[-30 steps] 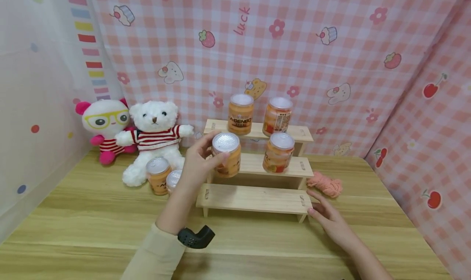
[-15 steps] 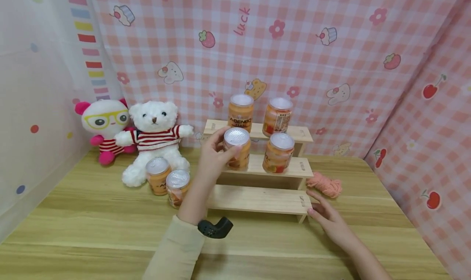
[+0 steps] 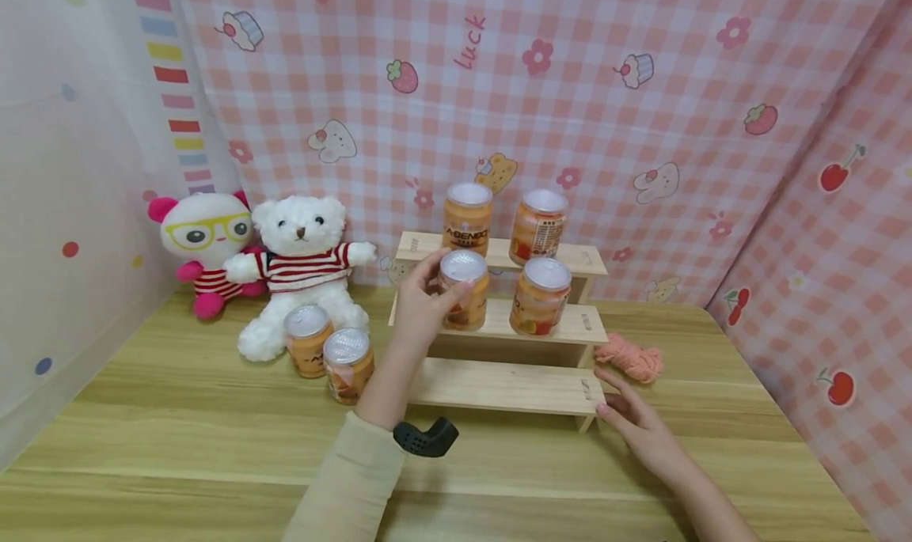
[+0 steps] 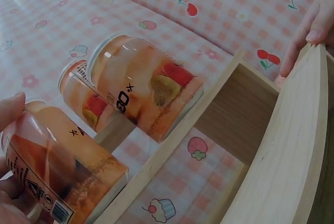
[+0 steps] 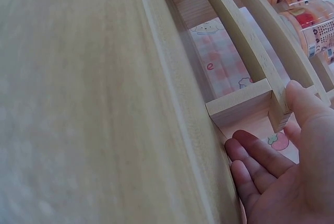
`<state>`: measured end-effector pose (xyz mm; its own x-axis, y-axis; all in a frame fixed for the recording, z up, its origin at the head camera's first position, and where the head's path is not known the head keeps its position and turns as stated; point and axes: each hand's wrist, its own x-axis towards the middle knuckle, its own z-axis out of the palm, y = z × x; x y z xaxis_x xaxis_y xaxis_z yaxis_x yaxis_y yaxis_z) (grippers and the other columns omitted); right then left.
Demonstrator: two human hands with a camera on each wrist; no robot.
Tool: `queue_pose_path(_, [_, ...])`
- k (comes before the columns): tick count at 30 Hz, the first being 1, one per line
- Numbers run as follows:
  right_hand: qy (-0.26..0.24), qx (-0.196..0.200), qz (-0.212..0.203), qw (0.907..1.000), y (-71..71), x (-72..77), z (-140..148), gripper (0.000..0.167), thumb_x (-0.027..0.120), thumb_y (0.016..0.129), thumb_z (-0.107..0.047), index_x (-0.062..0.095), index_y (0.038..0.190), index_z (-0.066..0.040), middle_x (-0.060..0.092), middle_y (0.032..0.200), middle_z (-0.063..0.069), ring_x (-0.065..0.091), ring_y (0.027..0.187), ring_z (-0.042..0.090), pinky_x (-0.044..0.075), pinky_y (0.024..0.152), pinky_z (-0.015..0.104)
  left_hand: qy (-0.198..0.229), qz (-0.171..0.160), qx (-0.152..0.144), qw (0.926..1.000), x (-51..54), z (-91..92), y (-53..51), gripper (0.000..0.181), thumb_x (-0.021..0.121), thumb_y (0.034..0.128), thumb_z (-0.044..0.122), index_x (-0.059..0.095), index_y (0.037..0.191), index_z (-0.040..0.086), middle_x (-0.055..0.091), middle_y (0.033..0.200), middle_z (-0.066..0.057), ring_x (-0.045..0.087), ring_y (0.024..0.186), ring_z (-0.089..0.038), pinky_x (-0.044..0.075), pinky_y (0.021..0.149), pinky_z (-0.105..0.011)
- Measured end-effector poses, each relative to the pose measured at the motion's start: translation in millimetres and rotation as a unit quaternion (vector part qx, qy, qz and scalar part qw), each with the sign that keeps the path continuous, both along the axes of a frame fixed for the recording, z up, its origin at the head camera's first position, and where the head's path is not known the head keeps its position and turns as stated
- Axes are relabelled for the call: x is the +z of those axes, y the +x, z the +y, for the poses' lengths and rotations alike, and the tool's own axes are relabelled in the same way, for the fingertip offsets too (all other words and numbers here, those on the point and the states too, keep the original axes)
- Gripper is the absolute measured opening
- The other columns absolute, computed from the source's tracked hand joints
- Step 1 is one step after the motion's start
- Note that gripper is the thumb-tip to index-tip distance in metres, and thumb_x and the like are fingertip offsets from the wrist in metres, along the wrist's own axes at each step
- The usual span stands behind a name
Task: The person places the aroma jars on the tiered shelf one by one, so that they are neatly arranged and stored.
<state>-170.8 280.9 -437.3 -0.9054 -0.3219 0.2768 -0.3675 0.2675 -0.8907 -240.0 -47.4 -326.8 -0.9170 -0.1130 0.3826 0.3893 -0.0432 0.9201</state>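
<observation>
My left hand [image 3: 419, 301] grips an orange can [image 3: 467, 305] with a silver lid, fingers and thumb around its sides. That can is upright at the left of the middle step; in the left wrist view its base [image 4: 112, 198] meets the step's edge. To its right on the same step is another orange can [image 3: 540, 298]. Two more, a left can [image 3: 467, 217] and a right can [image 3: 538, 227], stand on the top step. My right hand [image 3: 641, 423] holds the right end of the wooden stepped shelf's bottom board [image 3: 499, 385], thumb in front and a finger behind.
Two orange cans, one behind [image 3: 308, 348] and one in front [image 3: 349, 372], stand on the table left of the shelf. Behind them sit a white teddy bear [image 3: 302, 269] and a pink plush toy [image 3: 210, 233]. A coral yarn bundle [image 3: 630, 360] lies right of the shelf.
My left hand has moved right with the can, bringing it over the middle step's left side and setting it there. The right hand has stayed at the bottom board's end.
</observation>
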Motion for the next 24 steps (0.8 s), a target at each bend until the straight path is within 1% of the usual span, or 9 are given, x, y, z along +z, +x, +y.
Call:
queue_pose_path(4, [0.004, -0.004, -0.005, 1.0, -0.7, -1.0, 2, 0.05, 0.05, 0.099, -0.002, 0.03, 0.143, 0.007, 0.05, 0.122, 0.037, 0.055, 0.107, 0.001, 0.046, 0.086, 0.018, -0.005, -0.001, -0.005, 1.0, -0.8, 4.0, 0.4, 0.058, 0.076, 0.0813, 0.008, 0.054, 0.134, 0.004, 0.06, 0.122, -0.013, 0.053, 0.094, -0.021, 0.045, 0.075, -0.026])
queue_pose_path(8, [0.005, -0.005, -0.006, 1.0, -0.6, -0.7, 2, 0.05, 0.05, 0.099, -0.003, 0.03, 0.143, 0.007, 0.05, 0.123, 0.037, 0.055, 0.107, 0.001, 0.046, 0.087, 0.018, -0.008, -0.004, -0.008, 0.9999, -3.9, 6.2, -0.6, 0.061, 0.075, 0.0833, 0.011, 0.05, 0.138, 0.006, 0.056, 0.129, -0.012, 0.052, 0.102, -0.024, 0.045, 0.08, -0.029])
queue_pose_path(13, [0.002, -0.005, -0.006, 1.0, 0.2, -0.2, 0, 0.05, 0.05, 0.099, -0.002, 0.03, 0.143, 0.007, 0.05, 0.122, 0.037, 0.055, 0.107, 0.001, 0.046, 0.087, 0.017, -0.017, -0.01, -0.01, 0.9998, -6.5, 4.3, -1.2, 0.064, 0.075, 0.0844, 0.016, 0.047, 0.141, 0.008, 0.054, 0.131, -0.009, 0.052, 0.105, -0.025, 0.045, 0.083, -0.032])
queue_pose_path(16, [0.0, -0.004, -0.005, 1.0, 0.7, 0.1, -1, 0.05, 0.05, 0.099, -0.002, 0.03, 0.144, 0.006, 0.05, 0.122, 0.037, 0.055, 0.107, 0.001, 0.046, 0.086, 0.017, -0.015, -0.001, -0.01, 0.9998, -6.0, 1.9, -0.1, 0.063, 0.075, 0.0841, 0.014, 0.047, 0.14, 0.007, 0.054, 0.132, -0.01, 0.054, 0.109, -0.027, 0.046, 0.089, -0.036])
queue_pose_path(20, [-0.003, 0.0, 0.0, 1.0, 0.6, 0.0, -1, 0.05, 0.049, 0.099, -0.001, 0.03, 0.143, 0.007, 0.05, 0.122, 0.038, 0.055, 0.107, 0.001, 0.046, 0.086, 0.017, -0.008, 0.015, -0.013, 0.9998, -3.0, -2.2, 4.7, 0.061, 0.076, 0.0833, 0.012, 0.049, 0.138, 0.005, 0.054, 0.132, -0.01, 0.053, 0.114, -0.027, 0.043, 0.097, -0.041])
queue_pose_path(24, [-0.003, 0.0, 0.0, 1.0, 0.2, -0.1, 0, 0.05, 0.049, 0.099, -0.001, 0.029, 0.143, 0.008, 0.049, 0.123, 0.038, 0.055, 0.107, 0.001, 0.046, 0.086, 0.017, -0.021, 0.031, -0.02, 0.9991, 1.7, -7.7, 12.7, 0.062, 0.076, 0.0831, 0.013, 0.049, 0.138, 0.004, 0.052, 0.134, -0.01, 0.049, 0.118, -0.025, 0.04, 0.099, -0.042])
